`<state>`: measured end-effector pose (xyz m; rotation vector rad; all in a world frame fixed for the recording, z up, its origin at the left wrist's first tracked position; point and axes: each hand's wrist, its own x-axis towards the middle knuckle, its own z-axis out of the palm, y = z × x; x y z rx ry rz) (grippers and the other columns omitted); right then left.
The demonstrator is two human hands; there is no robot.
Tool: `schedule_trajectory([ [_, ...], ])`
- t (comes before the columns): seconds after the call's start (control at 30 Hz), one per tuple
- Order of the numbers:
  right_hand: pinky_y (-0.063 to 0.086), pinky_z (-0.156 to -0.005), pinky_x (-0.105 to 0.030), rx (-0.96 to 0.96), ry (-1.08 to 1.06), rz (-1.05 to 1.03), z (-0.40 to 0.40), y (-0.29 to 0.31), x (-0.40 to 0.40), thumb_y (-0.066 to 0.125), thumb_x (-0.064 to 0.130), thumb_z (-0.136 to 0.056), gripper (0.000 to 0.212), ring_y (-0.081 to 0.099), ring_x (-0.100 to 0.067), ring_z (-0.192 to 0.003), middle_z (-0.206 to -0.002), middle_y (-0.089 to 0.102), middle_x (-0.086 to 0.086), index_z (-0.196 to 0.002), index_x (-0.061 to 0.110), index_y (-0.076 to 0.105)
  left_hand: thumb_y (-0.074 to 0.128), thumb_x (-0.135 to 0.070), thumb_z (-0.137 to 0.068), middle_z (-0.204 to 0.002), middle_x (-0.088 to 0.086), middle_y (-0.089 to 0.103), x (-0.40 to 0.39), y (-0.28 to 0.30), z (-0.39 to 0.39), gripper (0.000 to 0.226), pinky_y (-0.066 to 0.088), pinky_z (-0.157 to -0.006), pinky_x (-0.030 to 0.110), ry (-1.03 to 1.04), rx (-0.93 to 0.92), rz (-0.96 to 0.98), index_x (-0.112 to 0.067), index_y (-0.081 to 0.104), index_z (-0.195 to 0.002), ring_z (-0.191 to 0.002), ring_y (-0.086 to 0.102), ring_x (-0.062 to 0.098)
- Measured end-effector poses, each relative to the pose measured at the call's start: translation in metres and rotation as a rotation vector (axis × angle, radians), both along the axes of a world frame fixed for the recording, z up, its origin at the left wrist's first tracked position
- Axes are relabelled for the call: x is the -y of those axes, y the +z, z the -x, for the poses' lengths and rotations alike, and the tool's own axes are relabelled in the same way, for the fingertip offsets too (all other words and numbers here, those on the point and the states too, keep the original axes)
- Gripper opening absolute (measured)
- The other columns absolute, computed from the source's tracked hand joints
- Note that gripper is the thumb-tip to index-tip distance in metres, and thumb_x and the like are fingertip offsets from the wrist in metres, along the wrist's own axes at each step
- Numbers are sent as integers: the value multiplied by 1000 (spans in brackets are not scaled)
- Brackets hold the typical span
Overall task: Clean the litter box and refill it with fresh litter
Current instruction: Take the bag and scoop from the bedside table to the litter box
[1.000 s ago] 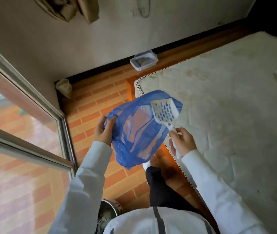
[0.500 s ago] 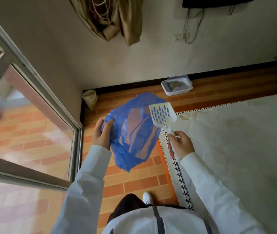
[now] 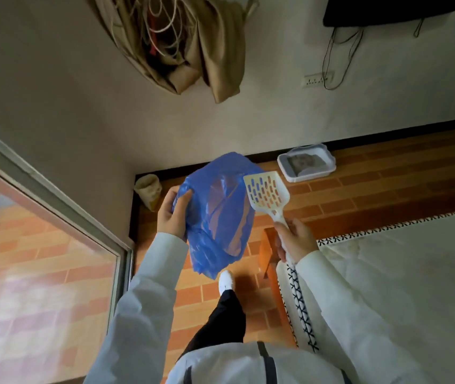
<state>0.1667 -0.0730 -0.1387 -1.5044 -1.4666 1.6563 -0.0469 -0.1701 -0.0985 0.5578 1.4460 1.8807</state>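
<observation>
The litter box (image 3: 306, 163) sat on the floor against the far wall, ahead and right, nearer your right hand (image 3: 296, 239), whose fingers gripped the scoop (image 3: 266, 192); your left hand (image 3: 171, 214) pinched the blue bag (image 3: 218, 214).

The bag (image 3: 218, 214) in the left hand (image 3: 172, 214) is blue. The scoop (image 3: 266, 194) in the right hand (image 3: 295, 239) is white with slots. Beyond it, the litter box (image 3: 329, 164) is white and grey.
</observation>
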Motion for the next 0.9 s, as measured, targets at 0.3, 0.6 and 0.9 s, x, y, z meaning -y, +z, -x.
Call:
schedule_trajectory([
  [0.3, 33, -42, -25, -47, -159, 59, 122, 4, -159, 55, 20, -93, 2, 42, -21, -43, -56, 51, -7, -93, 18, 56, 66, -27, -78, -71, -6, 63, -172, 15, 125, 15, 49, -64, 24, -84, -18, 10, -15, 57, -81, -67, 59, 11],
  [0.6, 35, -43, -24, -55, -270, 118, 177, 11, -274, 57, 25, -92, 12, 44, -18, -45, -62, 53, -7, -100, 15, 57, 60, -22, -79, -73, -4, 65, -309, 20, 181, 8, 52, -71, 31, -193, 26, 22, -16, 58, -83, -70, 62, 14],
  [0.9, 33, -44, -24, -63, -347, 134, 198, 0, -398, 59, 23, -91, 12, 41, -19, -46, -58, 47, -7, -87, 13, 54, 67, -34, -71, -81, 3, 63, -445, 10, 205, 19, 47, -73, 33, -328, 8, 53, -19, 62, -80, -77, 59, 19],
])
